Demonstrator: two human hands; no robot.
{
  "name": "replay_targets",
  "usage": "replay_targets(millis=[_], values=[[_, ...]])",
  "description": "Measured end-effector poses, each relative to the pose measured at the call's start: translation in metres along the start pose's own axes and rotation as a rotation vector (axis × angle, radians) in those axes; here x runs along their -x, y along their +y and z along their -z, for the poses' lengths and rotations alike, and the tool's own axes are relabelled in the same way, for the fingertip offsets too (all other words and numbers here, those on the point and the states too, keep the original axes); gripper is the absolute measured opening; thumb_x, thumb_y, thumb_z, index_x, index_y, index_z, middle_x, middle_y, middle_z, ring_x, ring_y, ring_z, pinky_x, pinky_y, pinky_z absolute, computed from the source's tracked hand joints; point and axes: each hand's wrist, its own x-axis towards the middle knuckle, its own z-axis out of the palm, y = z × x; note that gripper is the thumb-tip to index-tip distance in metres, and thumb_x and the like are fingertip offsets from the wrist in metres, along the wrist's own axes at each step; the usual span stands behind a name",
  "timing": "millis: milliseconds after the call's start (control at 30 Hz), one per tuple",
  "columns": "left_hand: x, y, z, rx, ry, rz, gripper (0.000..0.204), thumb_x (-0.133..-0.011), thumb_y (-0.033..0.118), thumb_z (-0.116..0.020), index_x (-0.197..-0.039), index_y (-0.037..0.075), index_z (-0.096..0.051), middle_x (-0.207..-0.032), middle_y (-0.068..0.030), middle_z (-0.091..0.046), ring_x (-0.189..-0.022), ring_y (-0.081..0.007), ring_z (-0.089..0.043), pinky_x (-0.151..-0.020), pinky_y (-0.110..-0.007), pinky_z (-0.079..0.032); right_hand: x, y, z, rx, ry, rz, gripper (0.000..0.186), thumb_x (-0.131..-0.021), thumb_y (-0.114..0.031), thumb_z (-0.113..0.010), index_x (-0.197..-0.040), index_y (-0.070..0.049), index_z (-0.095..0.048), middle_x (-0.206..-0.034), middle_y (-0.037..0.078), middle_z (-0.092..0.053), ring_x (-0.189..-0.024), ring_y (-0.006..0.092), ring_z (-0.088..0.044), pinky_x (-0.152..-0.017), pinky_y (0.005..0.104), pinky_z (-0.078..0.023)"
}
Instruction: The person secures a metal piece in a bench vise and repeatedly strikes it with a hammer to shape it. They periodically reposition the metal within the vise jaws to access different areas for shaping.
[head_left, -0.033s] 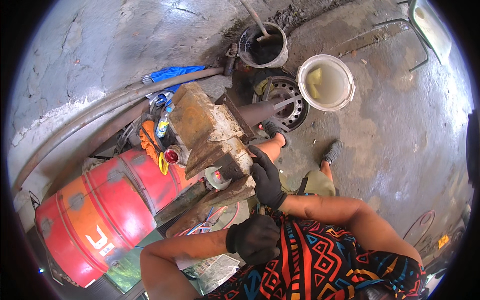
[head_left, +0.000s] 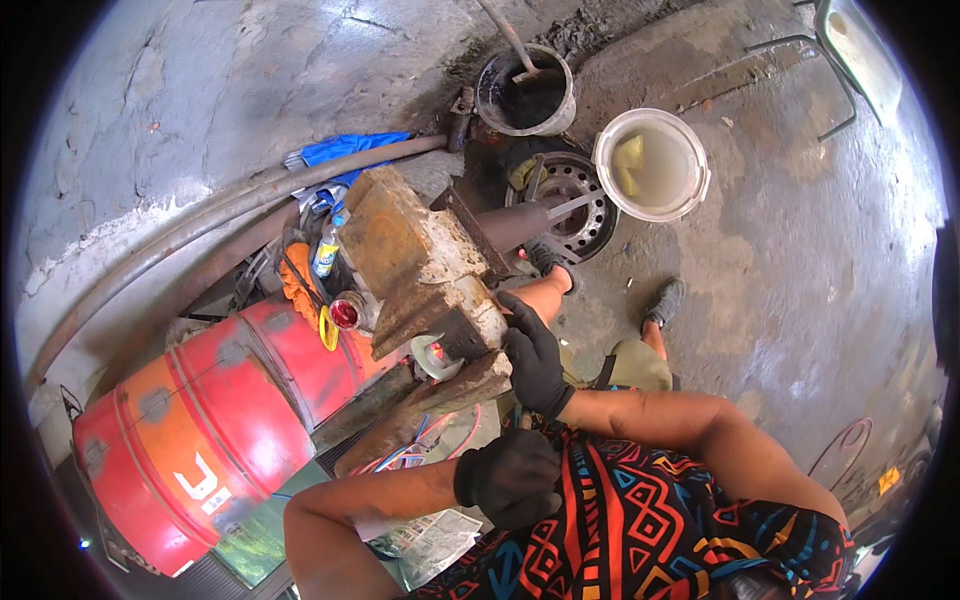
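A heavy rusty metal block [head_left: 385,220], vise-like in shape, stands on a thick pipe post [head_left: 512,225] based on a wheel rim [head_left: 575,225]. A pale, curved, C-shaped metal piece [head_left: 434,358] sits at its near end, beside a rough rusty bar [head_left: 455,390]. My right hand [head_left: 537,360], in a black glove, lies against the block's right edge, index finger stretched along it and the others bent around it. Close to my body, my left hand [head_left: 508,480], gloved too, is closed in a fist. A short brownish end shows above it; what it grips is mostly hidden.
A red and orange drum [head_left: 215,410] lies to the left. Near it are a bottle [head_left: 326,250], a jar of red liquid [head_left: 346,312] and an orange cloth [head_left: 296,275]. A dark bucket [head_left: 525,118] and a white bucket [head_left: 690,205] stand beyond; a chair [head_left: 868,60] is far right.
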Motion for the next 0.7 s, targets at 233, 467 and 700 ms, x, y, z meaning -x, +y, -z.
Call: replay_targets(millis=[233, 467, 700], values=[[-0.015, 0.003, -0.009, -0.074, 0.046, 0.063, 0.024, -0.081, 0.004, -0.056, -0.061, 0.006, -0.043, -0.058, -0.0106, -0.041, -0.047, -0.0309, -0.042, -0.047, -0.044, -0.034, -0.001, 0.009, 0.002, -0.042, -0.007, 0.140, 0.051, -0.090, -0.004, -0.042, -0.140, -0.001, -0.049, -0.112, 0.003, -0.058, -0.089, 0.0082, -0.050, -0.080, 0.0235, -0.041], [-0.044, -0.009, -0.025, -0.093, 0.157, 0.286, 0.026, -0.087, 0.005, -0.055, -0.063, 0.004, -0.046, -0.056, -0.0123, -0.046, -0.050, -0.0332, -0.048, -0.050, -0.042, -0.037, -0.004, 0.024, 0.013, 0.096, -0.116, 0.086, 0.051, -0.093, -0.006, -0.043, -0.144, 0.000, -0.043, -0.128, 0.015, -0.058, -0.119, 0.0217, -0.054, -0.102, 0.0321, -0.041], [-0.047, -0.001, -0.022, -0.329, 0.168, 0.121, 0.032, -0.085, 0.009, -0.066, -0.059, 0.007, -0.048, -0.054, -0.0086, -0.048, -0.044, -0.0283, -0.048, -0.045, -0.041, -0.035, -0.031, 0.021, 0.019, 0.291, -0.224, 0.178, 0.051, -0.096, -0.011, -0.045, -0.146, -0.005, -0.041, -0.090, 0.009, -0.062, -0.080, 0.0175, -0.059, -0.075, 0.0318, -0.048]])
